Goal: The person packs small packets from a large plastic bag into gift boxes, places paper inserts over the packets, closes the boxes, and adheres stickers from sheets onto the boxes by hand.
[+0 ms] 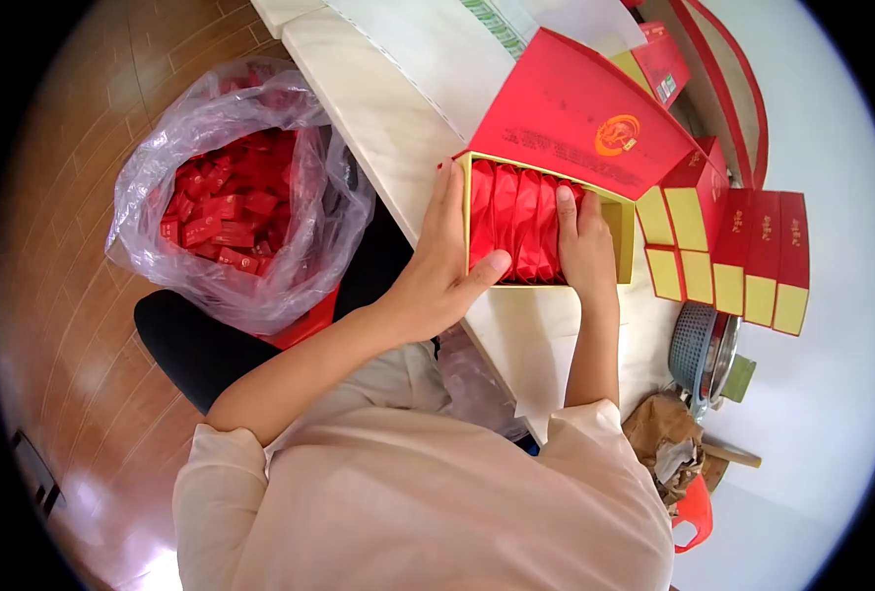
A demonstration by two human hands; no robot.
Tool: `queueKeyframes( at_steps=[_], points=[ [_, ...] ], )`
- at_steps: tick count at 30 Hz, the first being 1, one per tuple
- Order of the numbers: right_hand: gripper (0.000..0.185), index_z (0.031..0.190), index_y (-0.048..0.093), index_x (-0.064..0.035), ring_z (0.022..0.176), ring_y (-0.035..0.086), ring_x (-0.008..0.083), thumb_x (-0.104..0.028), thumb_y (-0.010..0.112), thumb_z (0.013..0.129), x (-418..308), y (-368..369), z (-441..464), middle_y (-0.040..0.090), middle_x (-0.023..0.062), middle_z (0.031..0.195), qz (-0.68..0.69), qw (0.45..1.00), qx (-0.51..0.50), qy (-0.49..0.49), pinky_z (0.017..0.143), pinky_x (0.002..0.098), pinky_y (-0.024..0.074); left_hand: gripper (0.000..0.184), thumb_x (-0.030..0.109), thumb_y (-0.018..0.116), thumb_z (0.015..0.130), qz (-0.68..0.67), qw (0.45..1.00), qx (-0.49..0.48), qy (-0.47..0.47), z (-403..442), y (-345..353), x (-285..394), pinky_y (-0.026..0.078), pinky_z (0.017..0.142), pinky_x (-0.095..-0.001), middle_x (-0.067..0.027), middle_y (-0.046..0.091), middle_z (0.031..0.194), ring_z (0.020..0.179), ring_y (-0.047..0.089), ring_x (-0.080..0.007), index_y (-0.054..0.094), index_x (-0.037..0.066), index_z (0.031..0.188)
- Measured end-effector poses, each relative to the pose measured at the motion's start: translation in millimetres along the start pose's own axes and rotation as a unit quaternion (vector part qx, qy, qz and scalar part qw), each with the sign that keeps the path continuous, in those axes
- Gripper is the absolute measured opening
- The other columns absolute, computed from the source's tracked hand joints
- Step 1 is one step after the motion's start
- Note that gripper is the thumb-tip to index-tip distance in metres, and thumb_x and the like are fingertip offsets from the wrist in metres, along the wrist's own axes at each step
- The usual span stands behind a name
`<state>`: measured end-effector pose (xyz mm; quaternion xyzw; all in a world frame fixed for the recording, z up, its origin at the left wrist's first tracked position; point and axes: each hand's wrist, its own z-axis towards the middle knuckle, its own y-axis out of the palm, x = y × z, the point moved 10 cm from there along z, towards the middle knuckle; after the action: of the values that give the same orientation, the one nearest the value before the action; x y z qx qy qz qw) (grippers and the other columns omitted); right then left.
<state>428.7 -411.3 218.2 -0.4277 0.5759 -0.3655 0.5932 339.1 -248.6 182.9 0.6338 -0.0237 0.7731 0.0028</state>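
Note:
An open red gift box (615, 253) with a yellow inside sits on the table, its red lid (566, 113) tipped back. Inside stands a row of several shiny red packets (509, 222), filling the left and middle of the box. My left hand (444, 261) grips the box's left end, thumb along the near side and fingers along the outer wall. At the right end of the row, my right hand (585, 241) reaches into the box with its fingers closed against the last red packet; some fingertips are hidden.
On the floor at left, a clear plastic bag (309, 227) holds many small red packets (231, 212). Closed red and yellow boxes (743, 246) stand stacked at right on the table (359, 89). Nearer are a grey basket (692, 340) and brown paper (659, 433).

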Motion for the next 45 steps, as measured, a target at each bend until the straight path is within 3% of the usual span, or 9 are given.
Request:
queueKeyframes(
  at_steps=[5,8,11,18,22,26,30,36,45],
  points=[
    [0.065,0.121,0.051,-0.0028,0.092,0.059,0.0471,-0.056,0.026,0.096,-1,-6,10,0.064,0.0281,0.096,-0.218,0.975,-0.011,0.050,0.081,0.0537,0.0450,0.090,0.050,0.044,0.094,-0.037,0.999,-0.014,0.007,-8,-9,-2,0.005,0.115,-0.0438,-0.0304,-0.001,0.150,0.142,-0.001,-0.0391,-0.003,-0.009,0.143],
    [0.049,0.123,0.054,-0.0074,0.098,0.058,0.0428,-0.047,0.046,0.094,-27,-28,5,0.062,0.0278,0.101,-0.237,0.966,0.096,0.027,0.081,0.0507,0.0465,0.064,0.041,0.041,0.098,-0.066,0.996,0.041,0.033,-34,-55,5,0.016,0.113,-0.0410,-0.0217,0.021,0.145,0.138,0.020,-0.0340,0.019,0.002,0.144],
    [0.034,0.116,0.055,0.0037,0.099,0.057,0.0342,-0.020,0.057,0.093,-141,-51,-34,0.059,0.0204,0.113,-0.122,0.942,0.249,-0.190,0.087,0.0424,0.0440,0.039,0.032,0.042,0.099,-0.012,0.978,0.207,0.012,-73,-123,-35,0.028,0.105,-0.0389,-0.0168,0.044,0.127,0.123,0.040,-0.0310,0.048,0.003,0.124],
    [0.023,0.109,0.059,-0.0010,0.091,0.062,0.0212,-0.010,0.059,0.088,-322,172,-63,0.064,0.0129,0.100,0.258,0.904,-0.151,-0.306,0.082,0.0317,0.0480,0.033,0.027,0.038,0.102,-0.169,0.877,0.419,-0.165,-200,-240,-162,0.042,0.089,-0.0290,-0.0086,0.060,0.101,0.095,0.056,-0.0167,0.056,0.001,0.112],
    [0.026,0.104,0.059,-0.0002,0.077,0.065,0.0235,-0.017,0.062,0.085,-307,408,-50,0.067,0.0113,0.085,0.205,0.893,-0.321,-0.241,0.074,0.0333,0.0504,0.033,0.027,0.037,0.102,-0.206,0.813,0.505,-0.205,-266,-285,-212,0.043,0.084,-0.0272,-0.0068,0.060,0.101,0.092,0.056,-0.0131,0.056,0.003,0.112],
    [0.052,0.121,0.050,-0.0029,0.102,0.057,0.0313,-0.028,0.069,0.079,-291,543,-57,0.059,0.0199,0.110,0.044,0.897,-0.368,-0.243,0.088,0.0402,0.0449,0.034,0.028,0.036,0.102,-0.220,0.726,0.595,-0.266,-318,-317,-247,0.043,0.081,-0.0259,-0.0053,0.061,0.098,0.090,0.057,-0.0117,0.056,0.004,0.113],
    [0.100,0.144,0.025,-0.0102,0.128,0.034,0.0406,-0.046,0.077,0.067,-314,593,-76,0.032,0.0255,0.141,-0.151,0.852,-0.386,-0.320,0.105,0.0505,0.0297,0.036,0.031,0.035,0.102,-0.253,0.707,0.596,-0.285,-318,-337,-260,0.043,0.081,-0.0259,-0.0051,0.061,0.099,0.089,0.057,-0.0120,0.056,0.004,0.113],
    [0.127,0.150,0.008,-0.0164,0.132,0.030,0.0404,-0.059,0.080,0.054,-333,660,-76,0.030,0.0221,0.142,-0.297,0.779,-0.414,-0.365,0.109,0.0559,0.0216,0.040,0.037,0.034,0.101,-0.350,0.681,0.563,-0.310,-306,-341,-274,0.041,0.085,-0.0274,-0.0043,0.061,0.104,0.095,0.057,-0.0128,0.056,0.007,0.116],
    [0.083,0.142,0.032,-0.0107,0.125,0.041,0.0368,-0.035,0.071,0.072,-339,627,-62,0.038,0.0252,0.136,-0.142,0.811,-0.466,-0.325,0.102,0.0442,0.0366,0.034,0.030,0.045,0.099,-0.367,0.665,0.573,-0.307,-299,-339,-286,0.040,0.089,-0.0286,-0.0058,0.058,0.111,0.103,0.055,-0.0143,0.051,0.006,0.121]
  ],
)
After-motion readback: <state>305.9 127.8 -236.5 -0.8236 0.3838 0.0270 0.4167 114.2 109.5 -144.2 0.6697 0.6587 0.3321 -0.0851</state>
